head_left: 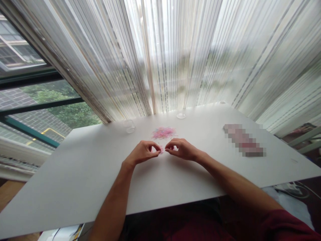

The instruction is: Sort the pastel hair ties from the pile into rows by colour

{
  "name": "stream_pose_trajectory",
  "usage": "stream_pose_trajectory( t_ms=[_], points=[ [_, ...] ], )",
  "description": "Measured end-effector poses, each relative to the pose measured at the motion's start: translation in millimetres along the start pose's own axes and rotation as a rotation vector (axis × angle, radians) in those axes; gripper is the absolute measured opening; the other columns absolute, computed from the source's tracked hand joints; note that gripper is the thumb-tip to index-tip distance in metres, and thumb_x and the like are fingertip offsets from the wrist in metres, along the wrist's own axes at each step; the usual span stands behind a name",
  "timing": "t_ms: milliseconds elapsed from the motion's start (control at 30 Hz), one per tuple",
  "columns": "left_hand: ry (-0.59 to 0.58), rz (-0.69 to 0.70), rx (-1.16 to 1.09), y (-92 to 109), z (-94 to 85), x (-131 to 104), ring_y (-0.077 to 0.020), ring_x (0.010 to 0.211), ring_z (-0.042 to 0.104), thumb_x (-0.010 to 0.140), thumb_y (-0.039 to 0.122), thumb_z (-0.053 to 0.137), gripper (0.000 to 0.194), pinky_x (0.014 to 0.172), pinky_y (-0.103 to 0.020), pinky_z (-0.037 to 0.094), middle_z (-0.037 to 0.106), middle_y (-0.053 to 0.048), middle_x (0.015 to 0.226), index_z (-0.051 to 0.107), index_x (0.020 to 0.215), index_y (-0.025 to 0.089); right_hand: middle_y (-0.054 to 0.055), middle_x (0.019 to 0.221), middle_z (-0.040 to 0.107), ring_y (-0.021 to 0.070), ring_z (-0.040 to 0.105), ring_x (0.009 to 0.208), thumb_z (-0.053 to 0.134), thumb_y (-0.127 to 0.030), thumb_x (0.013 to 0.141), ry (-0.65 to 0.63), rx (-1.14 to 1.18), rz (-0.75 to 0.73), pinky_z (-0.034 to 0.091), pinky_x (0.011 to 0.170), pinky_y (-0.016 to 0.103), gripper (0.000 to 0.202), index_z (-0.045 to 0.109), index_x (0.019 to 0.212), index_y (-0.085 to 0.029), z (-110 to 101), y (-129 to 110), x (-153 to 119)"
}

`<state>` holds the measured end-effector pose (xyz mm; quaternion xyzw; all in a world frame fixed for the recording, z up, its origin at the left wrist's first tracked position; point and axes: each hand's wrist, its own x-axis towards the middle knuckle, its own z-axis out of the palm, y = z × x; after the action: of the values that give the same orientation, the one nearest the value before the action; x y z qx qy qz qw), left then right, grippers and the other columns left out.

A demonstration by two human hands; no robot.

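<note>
My left hand is closed in a pinch, thumb and index fingertip together, just above the white table. Facing it a short gap away, my right hand makes a similar pinch. What the fingertips hold, if anything, is too small to make out. Between and behind the fingertips lies a small patch of pink bits. Just beyond the hands is a larger loose heap of thin pink, red and bluish strands, too fine to name surely.
A clear plastic or glass cup stands at the back left of the table. A shallow clear dish or lid lies near the back edge. On the right is a blurred-out reddish oblong object. Sheer striped curtains hang behind the table.
</note>
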<state>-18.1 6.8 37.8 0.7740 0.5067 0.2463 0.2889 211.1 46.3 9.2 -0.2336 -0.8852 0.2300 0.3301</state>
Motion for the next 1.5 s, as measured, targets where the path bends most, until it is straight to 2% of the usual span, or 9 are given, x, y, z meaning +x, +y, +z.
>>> stream_pose_trajectory(
  t_ms=[167, 267, 467, 800, 1133, 1233, 1333, 1400, 1500],
  points=[
    [-0.039, -0.013, 0.044, -8, -5.5, -1, -0.0111, 0.063, 0.052, 0.074, 0.033, 0.069, 0.014, 0.057, -0.021, 0.041, 0.065, -0.001, 0.075, 0.077, 0.078, 0.021, 0.004, 0.077, 0.069, 0.0120, 0.060, 0.068, 0.059, -0.023, 0.088, 0.078, -0.024, 0.038, 0.048, 0.066, 0.023, 0.013, 0.071, 0.086, -0.018, -9, 7, -1],
    [-0.066, -0.036, 0.091, -13, -4.7, -1, -0.0123, 0.065, 0.056, 0.074, 0.036, 0.069, 0.016, 0.059, -0.021, 0.042, 0.064, -0.001, 0.075, 0.077, 0.078, 0.023, 0.004, 0.078, 0.069, 0.0114, 0.059, 0.065, 0.057, -0.024, 0.089, 0.132, -0.041, 0.078, 0.048, 0.064, 0.023, 0.016, 0.071, 0.085, -0.018, -15, 15, -2],
    [-0.078, -0.048, 0.135, -15, -2.2, 0, -0.0125, 0.065, 0.057, 0.074, 0.038, 0.069, 0.018, 0.058, -0.021, 0.041, 0.064, 0.000, 0.074, 0.077, 0.078, 0.023, 0.003, 0.076, 0.069, 0.0116, 0.059, 0.064, 0.056, -0.028, 0.090, 0.169, -0.057, 0.108, 0.048, 0.064, 0.023, 0.019, 0.071, 0.085, -0.018, -19, 25, -3],
    [-0.064, -0.050, 0.159, -10, -1.2, 1, -0.0133, 0.065, 0.057, 0.072, 0.041, 0.070, 0.020, 0.059, -0.022, 0.042, 0.065, 0.000, 0.075, 0.077, 0.078, 0.023, 0.003, 0.075, 0.068, 0.0118, 0.059, 0.063, 0.055, -0.028, 0.089, 0.167, -0.062, 0.111, 0.048, 0.064, 0.024, 0.019, 0.071, 0.084, -0.018, -20, 25, -3],
    [-0.062, -0.006, 0.172, -14, -1.6, 2, -0.0126, 0.066, 0.057, 0.074, 0.037, 0.070, 0.016, 0.059, -0.022, 0.042, 0.064, 0.000, 0.075, 0.075, 0.077, 0.022, 0.003, 0.074, 0.069, 0.0124, 0.058, 0.062, 0.054, -0.032, 0.090, 0.214, -0.079, 0.150, 0.048, 0.063, 0.024, 0.023, 0.070, 0.082, -0.018, -29, 29, -4],
    [0.030, 0.031, 0.199, -18, -4.9, 3, -0.0128, 0.065, 0.056, 0.080, 0.039, 0.064, 0.022, 0.060, -0.023, 0.042, 0.066, -0.002, 0.077, 0.075, 0.082, 0.021, 0.003, 0.073, 0.069, 0.0122, 0.058, 0.061, 0.054, -0.034, 0.090, 0.245, -0.091, 0.184, 0.048, 0.063, 0.024, 0.025, 0.071, 0.082, -0.017, -30, 34, -4],
    [0.241, 0.009, 0.315, -24, -8.1, 6, -0.0132, 0.065, 0.055, 0.086, 0.040, 0.056, 0.027, 0.064, -0.025, 0.042, 0.068, -0.004, 0.084, 0.074, 0.090, 0.021, 0.002, 0.070, 0.069, 0.0121, 0.057, 0.059, 0.055, -0.034, 0.088, 0.292, -0.096, 0.242, 0.048, 0.062, 0.025, 0.024, 0.071, 0.082, -0.017, -30, 45, -4],
    [0.339, -0.042, 0.402, -28, -9.6, 8, -0.0136, 0.066, 0.056, 0.088, 0.039, 0.053, 0.026, 0.065, -0.025, 0.042, 0.070, -0.003, 0.089, 0.073, 0.093, 0.023, 0.002, 0.069, 0.070, 0.0122, 0.058, 0.058, 0.056, -0.034, 0.086, 0.313, -0.093, 0.289, 0.048, 0.062, 0.025, 0.022, 0.071, 0.083, -0.018, -29, 53, -4],
    [0.340, -0.118, 0.486, -33, -12.0, 15, -0.0146, 0.069, 0.059, 0.087, 0.037, 0.054, 0.023, 0.064, -0.025, 0.042, 0.071, -0.002, 0.095, 0.072, 0.094, 0.024, 0.002, 0.070, 0.071, 0.0130, 0.060, 0.059, 0.057, -0.033, 0.085, 0.323, -0.077, 0.360, 0.049, 0.063, 0.025, 0.022, 0.072, 0.082, -0.017, -28, 64, -4]
  ],
)
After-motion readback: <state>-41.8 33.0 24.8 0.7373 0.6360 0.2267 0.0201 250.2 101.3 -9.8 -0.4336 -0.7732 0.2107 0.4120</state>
